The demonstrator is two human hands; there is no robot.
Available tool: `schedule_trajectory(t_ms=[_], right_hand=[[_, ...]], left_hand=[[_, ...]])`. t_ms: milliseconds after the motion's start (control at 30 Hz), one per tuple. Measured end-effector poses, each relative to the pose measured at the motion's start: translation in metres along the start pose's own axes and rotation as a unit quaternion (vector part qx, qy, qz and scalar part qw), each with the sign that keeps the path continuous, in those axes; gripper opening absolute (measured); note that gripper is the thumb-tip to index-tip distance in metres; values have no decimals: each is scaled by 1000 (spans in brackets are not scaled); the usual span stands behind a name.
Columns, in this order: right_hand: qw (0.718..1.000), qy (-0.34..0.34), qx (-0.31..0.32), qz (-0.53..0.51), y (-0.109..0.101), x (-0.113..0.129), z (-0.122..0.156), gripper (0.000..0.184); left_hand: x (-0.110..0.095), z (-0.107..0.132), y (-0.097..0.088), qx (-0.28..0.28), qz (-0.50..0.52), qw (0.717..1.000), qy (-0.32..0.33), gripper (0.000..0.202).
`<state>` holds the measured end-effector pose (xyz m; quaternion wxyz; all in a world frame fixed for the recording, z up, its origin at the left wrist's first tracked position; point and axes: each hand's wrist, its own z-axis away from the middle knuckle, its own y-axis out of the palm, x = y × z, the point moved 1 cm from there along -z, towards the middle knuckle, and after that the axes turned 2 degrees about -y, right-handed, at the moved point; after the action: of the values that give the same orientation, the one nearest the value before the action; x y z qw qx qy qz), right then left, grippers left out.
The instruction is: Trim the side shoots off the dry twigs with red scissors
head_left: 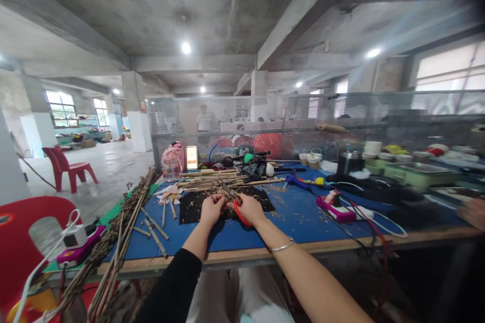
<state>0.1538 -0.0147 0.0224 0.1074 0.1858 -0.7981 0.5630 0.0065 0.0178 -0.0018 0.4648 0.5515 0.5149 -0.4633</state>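
Note:
My right hand [250, 209] is closed around a pair of scissors [237, 209] with red handles, blades pointing up and away from me. Close beside it, my left hand [212, 209] is pinched, fingertips near the scissors; whatever it holds is too small to make out. Both hands are over a black cloth [185, 211] strewn with pale plant scraps. Beyond them, a bundle of thin dry stalks [212, 180] lies across the table. Several cut stalk pieces [156, 238] are scattered to the left on the blue tabletop [288, 227].
A pile of long dry stems [123, 227] runs along the table's left edge. Purple power strips [337, 209] [81, 247] with cables sit on both sides. A pink backpack [173, 160], a dark pot [350, 162] and a green tray [420, 174] stand farther back. Another person's hand [472, 212] shows at right.

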Motion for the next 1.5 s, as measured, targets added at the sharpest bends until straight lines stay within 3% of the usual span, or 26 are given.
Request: schedule_trajectory(t_ms=[700, 1133, 1267, 1500], right_hand=[[1000, -2, -1, -17, -1, -2, 0, 45], [999, -14, -15, 28, 0, -1, 1, 47], [999, -34, -20, 11, 0, 0, 2, 47], [997, -62, -47, 14, 2, -1, 0, 45]], left_hand=[[-4, 2, -1, -5, -4, 1000, -2, 23], [-8, 4, -1, -23, 19, 1000, -9, 28], [-11, 7, 0, 5, 22, 1000, -8, 28], [-13, 10, 4, 77, 106, 990, -59, 33]])
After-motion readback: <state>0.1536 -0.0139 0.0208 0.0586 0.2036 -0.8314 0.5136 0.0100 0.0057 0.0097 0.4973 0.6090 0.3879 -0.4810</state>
